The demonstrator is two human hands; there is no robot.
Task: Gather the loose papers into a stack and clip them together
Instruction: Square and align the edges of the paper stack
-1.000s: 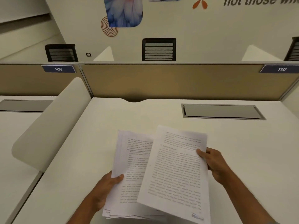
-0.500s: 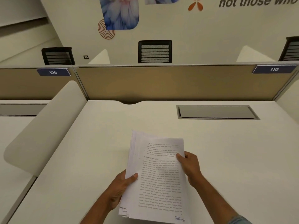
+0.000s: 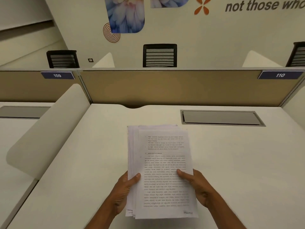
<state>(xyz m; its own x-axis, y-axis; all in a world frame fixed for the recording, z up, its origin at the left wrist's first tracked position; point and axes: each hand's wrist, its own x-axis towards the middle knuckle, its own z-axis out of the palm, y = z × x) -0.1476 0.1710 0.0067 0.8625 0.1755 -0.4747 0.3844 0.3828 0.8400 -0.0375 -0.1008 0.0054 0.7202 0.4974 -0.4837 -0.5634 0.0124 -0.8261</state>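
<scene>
- At a numbered office desk [image 3: 231,162], seen from left to right: a curved white divider [image 3: 46,129] on the left edge, a person's two hands and a bundle of pages in the middle, a closed cable hatch [image 3: 221,117] to the right.
- The left hand [image 3: 125,190] clasps the left edge of the papers [image 3: 165,171], thumb on top, the other fingers hidden underneath.
- The papers sit in one pile between the hands, low over the desk near its front edge; whether the far end rests on the surface is hard to tell.
- The right hand [image 3: 196,185] grips the right edge the same way, thumb pressed on the printed top sheet.
- Progress, as it looks: gathering is done, but the pile is not squared, with lower sheets poking out at the left and top. Tapping the edges flush and clipping appear to remain.
- No clip is in view anywhere on the desk.
- The print is too small to read, both forearms are cut off by the bottom of the frame, and the sheet count cannot be judged.
</scene>
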